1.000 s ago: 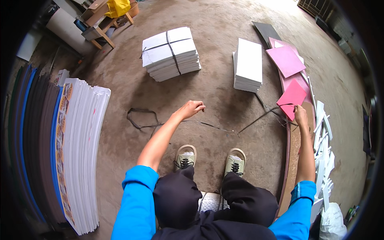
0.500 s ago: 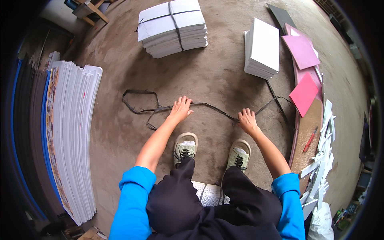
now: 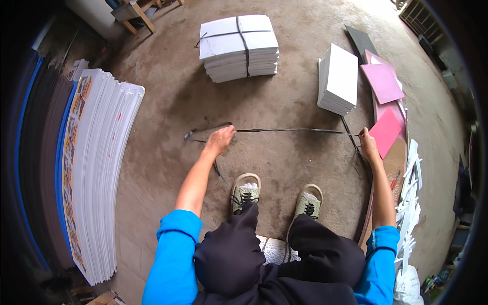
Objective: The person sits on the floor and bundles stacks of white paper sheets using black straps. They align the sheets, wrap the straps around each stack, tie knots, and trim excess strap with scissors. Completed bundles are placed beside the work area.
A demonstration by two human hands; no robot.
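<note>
A thin black strap (image 3: 295, 129) runs nearly straight between my two hands, above the concrete floor. My left hand (image 3: 220, 139) is closed on it, and a loose, blurred end trails off to the left of that hand. Out to the right, my right hand (image 3: 368, 143) pinches the strap beside the bright pink sheet (image 3: 386, 132). Another dark length of strap lies under and beyond my right hand, reaching up to the smaller stack of white sheets (image 3: 339, 76). Farther off stands a larger white stack (image 3: 239, 48), bound crosswise with black strap.
Tall white boards (image 3: 104, 173) stand upright in a row at the left. Along the right lie pink and dark sheets, a red-handled tool (image 3: 395, 180) and white offcut strips (image 3: 408, 203). A strapped white bundle (image 3: 277, 250) sits beneath me, behind my shoes.
My right hand has moved right, and the strap, slack and curved on the floor before, is now drawn nearly straight. Both hands have closed on it. The view has shifted slightly.
</note>
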